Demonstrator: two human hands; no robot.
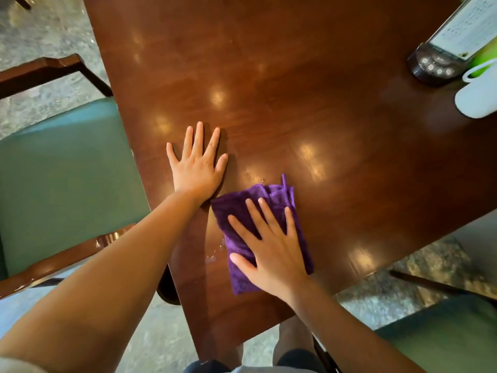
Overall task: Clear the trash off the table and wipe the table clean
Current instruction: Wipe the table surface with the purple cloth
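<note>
We press our right hand point(271, 246) flat, fingers spread, on the folded purple cloth point(265, 232) at the lower middle of the frame, gripping nothing. Our left hand point(197, 168) lies open and empty on the bare table point(295, 90), just left of the cloth's upper corner. The cloth's long side runs from lower left to upper right. A few water drops point(215, 254) sit just left of the cloth, so we judge the right hand, the nearer one, should sweep left.
</note>
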